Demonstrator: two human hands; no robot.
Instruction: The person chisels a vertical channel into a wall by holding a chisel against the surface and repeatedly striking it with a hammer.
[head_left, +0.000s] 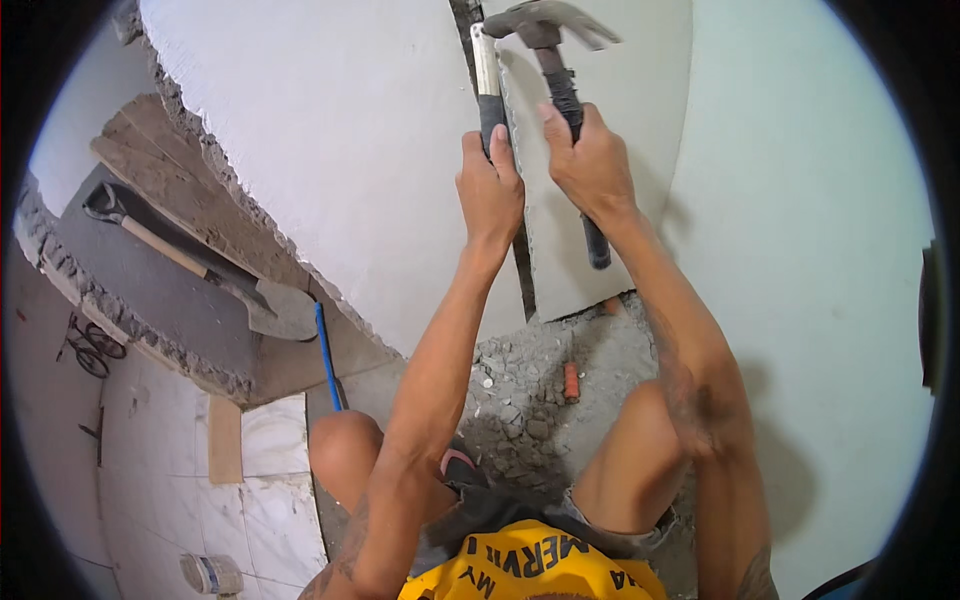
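Note:
My left hand is closed around the dark-wrapped lower part of a pale metal bar, probably a chisel, held along a dark groove cut in the white wall. To its right, my right hand grips a claw hammer by its black taped handle. The hammer's head is at the bar's top end; whether they touch I cannot tell. Below the hands, grey rubble lies at the wall's foot, with a short orange piece, its kind unclear, on it.
Left of the wall's broken edge lie a shovel, wooden boards and a blue rod. White tiles cover the lower left floor, with a bucket on them. A bicycle stands farther off. My bent knees flank the rubble.

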